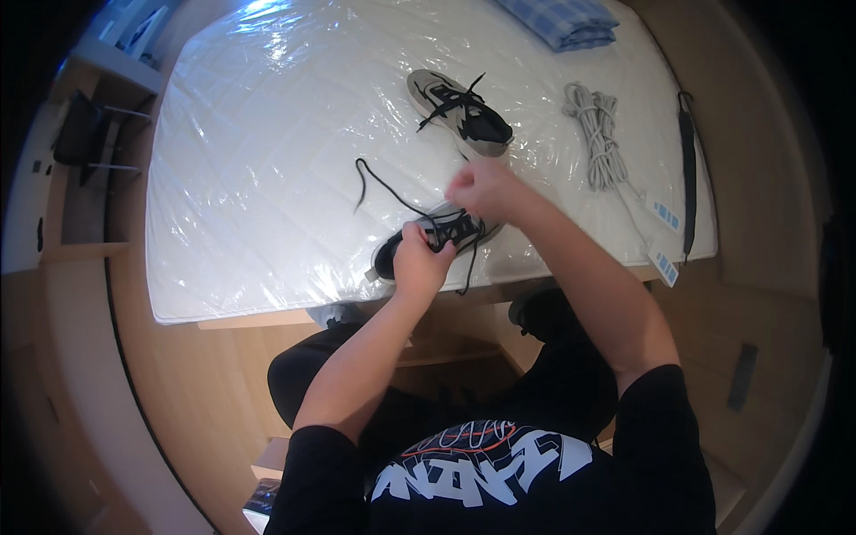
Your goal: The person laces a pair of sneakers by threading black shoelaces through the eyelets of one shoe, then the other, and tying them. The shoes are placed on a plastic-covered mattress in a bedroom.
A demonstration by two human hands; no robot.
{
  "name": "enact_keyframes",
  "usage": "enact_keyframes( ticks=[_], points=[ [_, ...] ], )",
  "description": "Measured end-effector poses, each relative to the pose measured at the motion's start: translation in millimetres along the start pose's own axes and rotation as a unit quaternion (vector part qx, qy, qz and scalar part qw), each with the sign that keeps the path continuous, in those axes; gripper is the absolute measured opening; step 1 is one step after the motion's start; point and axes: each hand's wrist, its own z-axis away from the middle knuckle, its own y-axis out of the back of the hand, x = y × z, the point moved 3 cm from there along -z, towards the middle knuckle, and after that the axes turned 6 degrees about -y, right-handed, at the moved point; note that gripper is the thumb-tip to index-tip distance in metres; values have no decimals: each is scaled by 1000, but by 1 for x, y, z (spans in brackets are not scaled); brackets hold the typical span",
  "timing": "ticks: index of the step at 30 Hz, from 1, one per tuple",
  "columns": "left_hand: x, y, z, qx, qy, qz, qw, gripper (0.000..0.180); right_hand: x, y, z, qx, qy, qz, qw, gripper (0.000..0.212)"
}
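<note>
A grey and black sneaker (386, 256) lies at the near edge of the plastic-covered mattress, heel toward the left. My left hand (423, 261) is closed around its middle, thumb and fingers over the lacing. One end of a black shoelace (385, 185) loops loosely over the mattress beyond the shoe; another strand hangs down its near side. Just above the toe, my right hand (482, 190) is closed with fingertips pinched together; what is between them is hidden. A second grey and black sneaker (457, 107), with its black laces tied in a bow, lies farther back.
The mattress (241, 178) is wrapped in shiny clear plastic. On its right lie a bundled grey cable (596, 138) with white and blue tags and a long black folded item (687, 178). A blue checked folded cloth (563, 22) rests at the back. A dark chair (82, 129) stands far left.
</note>
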Motion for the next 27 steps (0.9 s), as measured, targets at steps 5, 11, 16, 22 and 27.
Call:
enact_keyframes(
  ticks=[5,11,16,22,27],
  points=[
    [-2,7,8,-47,-3,19,999,49,32,-59,1,-105,-6,15,994,36],
    [-4,7,8,-60,-5,3,998,53,23,-68,-3,-101,5,79,992,35],
    [-2,5,7,-60,-6,3,998,52,21,-68,-6,-63,48,74,994,23],
    [-4,4,5,-78,-8,40,996,45,14,-64,-7,-28,95,1,995,17],
    [-3,7,4,-104,7,23,994,43,13,-67,-11,-18,90,-28,995,17]
  ],
)
